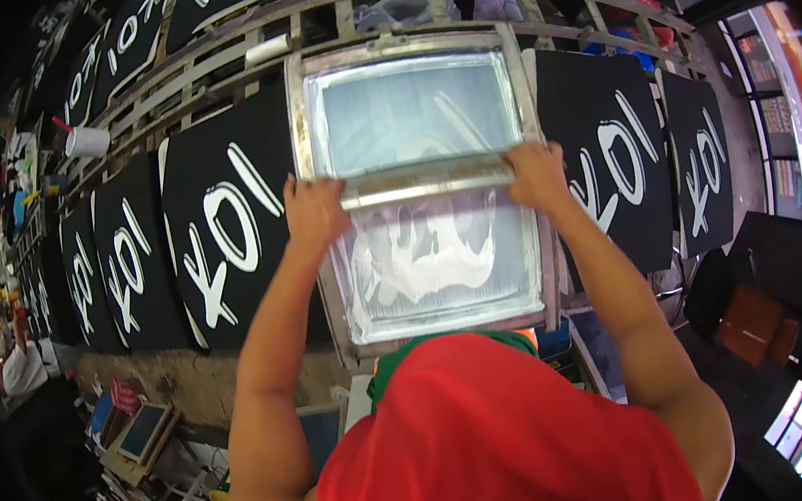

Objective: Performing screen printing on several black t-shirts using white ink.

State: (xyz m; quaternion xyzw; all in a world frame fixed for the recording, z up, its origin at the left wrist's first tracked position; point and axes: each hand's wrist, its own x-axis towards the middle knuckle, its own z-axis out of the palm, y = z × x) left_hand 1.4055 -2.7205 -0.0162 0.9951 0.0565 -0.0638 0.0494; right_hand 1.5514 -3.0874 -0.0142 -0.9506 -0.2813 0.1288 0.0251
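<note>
A framed printing screen [299, 115] lies in front of me on the long bench, over black fabric. Across its middle runs a squeegee [423, 180] with a pale metal bar. My left hand [316, 208] grips the squeegee's left end, and my right hand [537, 176] grips its right end. On the near half of the mesh, white ink [436, 262] is spread in a thick, uneven pool. The far half shows a faint, pale design through the mesh. The squeegee's lower edge is hidden beneath its bar.
Black fabric panels with white printed lettering lie left [215, 220] and right [618, 147] of the screen. A white cup [86, 142] with a red handle stands at the far left. Metal rails [210, 71] run behind. A brown seat [751, 323] is at lower right.
</note>
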